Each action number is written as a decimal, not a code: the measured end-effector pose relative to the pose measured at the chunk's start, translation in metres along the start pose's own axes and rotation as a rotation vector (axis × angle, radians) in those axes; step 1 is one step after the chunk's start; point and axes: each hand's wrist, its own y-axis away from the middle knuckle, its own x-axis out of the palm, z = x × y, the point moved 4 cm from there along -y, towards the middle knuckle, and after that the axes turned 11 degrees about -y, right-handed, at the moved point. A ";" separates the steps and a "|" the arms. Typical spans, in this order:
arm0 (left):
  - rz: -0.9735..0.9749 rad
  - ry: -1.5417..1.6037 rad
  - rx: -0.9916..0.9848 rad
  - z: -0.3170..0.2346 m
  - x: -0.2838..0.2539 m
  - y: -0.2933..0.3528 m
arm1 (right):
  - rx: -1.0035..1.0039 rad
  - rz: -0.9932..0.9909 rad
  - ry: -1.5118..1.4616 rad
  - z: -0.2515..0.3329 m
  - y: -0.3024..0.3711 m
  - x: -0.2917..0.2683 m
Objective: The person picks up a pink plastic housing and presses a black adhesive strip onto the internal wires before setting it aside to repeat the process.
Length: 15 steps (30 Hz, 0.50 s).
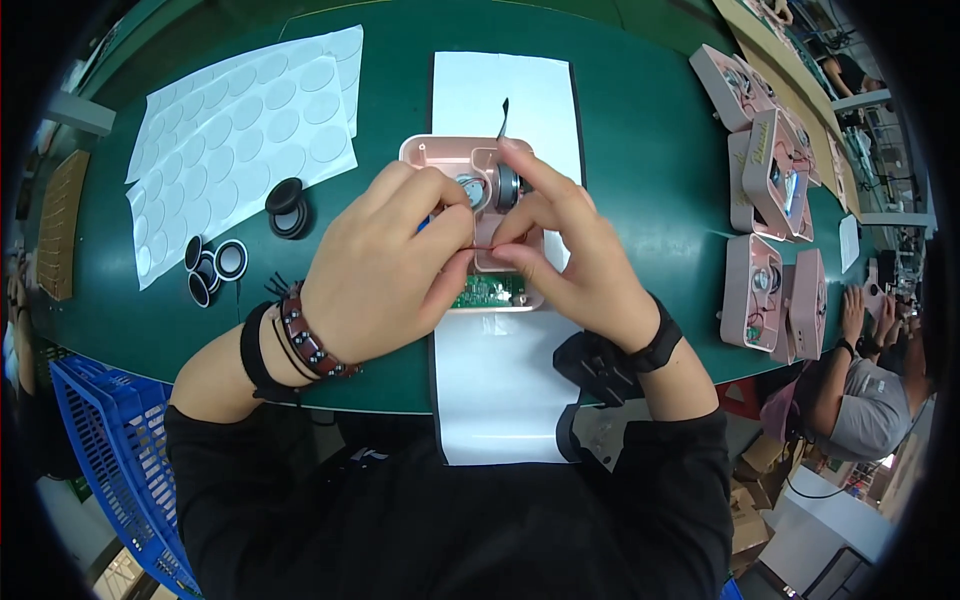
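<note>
A pink plastic housing (421, 150) lies on a white sheet in front of me, with a green circuit board (487, 292) in its near end. Over its middle, my left hand (390, 250) is closed, thumb and fingers pinching a thin reddish wire (482, 248). My right hand (575, 245) pinches the same wire close by, its index finger stretched toward the far wall. Between the hands sit a round silver part (474, 190) and a dark round speaker (508, 187). A narrow black strip (504, 115) stands up past the right index finger. My fingers hide part of the inside.
At left lie sheets of round stickers (240, 130) and several black round parts (288, 208). Several pink housings (752, 290) stand at right. A black object (590, 368) is under my right wrist. A blue crate (115, 450) stands at lower left; another person (870, 390) works at right.
</note>
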 end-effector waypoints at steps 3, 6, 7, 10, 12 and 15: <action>-0.005 -0.018 -0.013 0.001 0.001 0.000 | 0.036 0.002 -0.004 -0.004 0.000 0.002; 0.016 -0.151 0.096 0.001 -0.001 0.004 | -0.010 0.014 0.098 -0.003 -0.002 0.004; 0.018 -0.143 0.094 0.002 0.000 0.004 | -0.002 0.005 0.098 -0.003 -0.003 0.004; 0.031 -0.150 0.052 0.004 0.001 0.003 | 0.012 -0.008 0.098 -0.003 -0.006 0.004; 0.047 -0.102 0.025 0.007 0.004 0.002 | -0.014 -0.014 0.148 -0.002 -0.008 0.002; 0.075 -0.008 -0.021 0.012 0.007 0.000 | -0.077 -0.039 0.162 0.006 -0.015 -0.007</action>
